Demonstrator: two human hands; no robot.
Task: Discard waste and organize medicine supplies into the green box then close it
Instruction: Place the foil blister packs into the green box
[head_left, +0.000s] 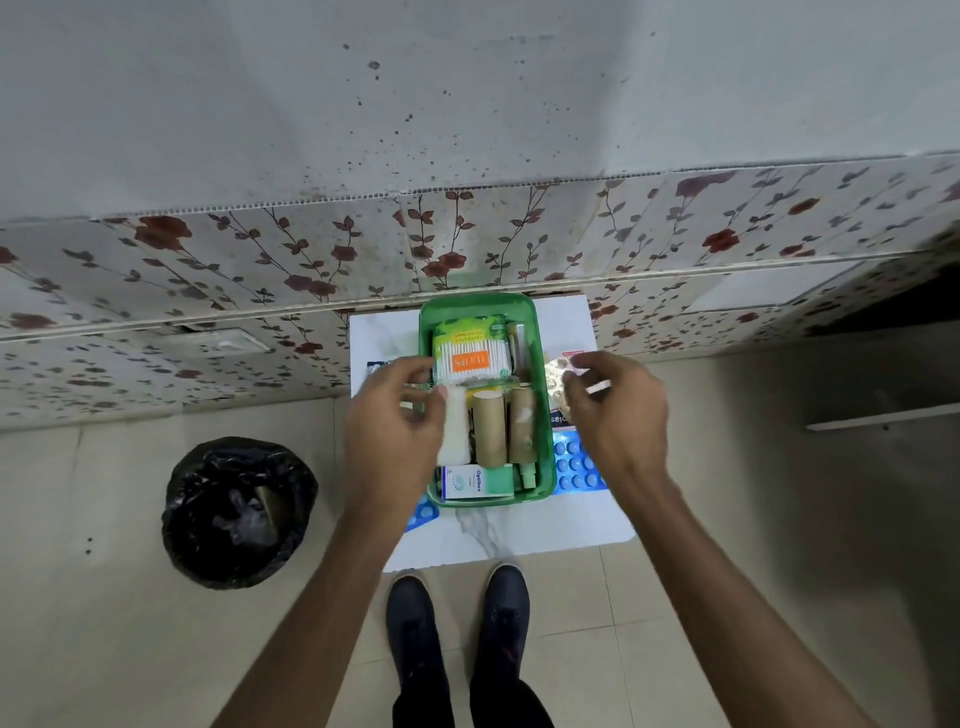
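Note:
The open green box (478, 304) stands on a white marble-look table (519, 535). Inside lie a cotton swab pack (470, 353), a white gauze roll (456, 431), two tan bandage rolls (489, 434), a small eye-drop carton (470, 483) and a small green bottle (528, 475). My left hand (392, 426) hovers over the box's left wall beside the gauze roll, fingers curled; whether it grips anything is unclear. My right hand (613, 410) is at the box's right side, fingers pinching a shiny foil pill strip (558, 374). Blue blister strips (574, 465) lie right of the box.
A bin lined with a black bag (239, 512) stands on the tiled floor left of the table. Another blue blister strip (423, 514) pokes out at the box's front left. Floral wall tiles rise behind the table. My dark shoes (457, 613) are at the table's front edge.

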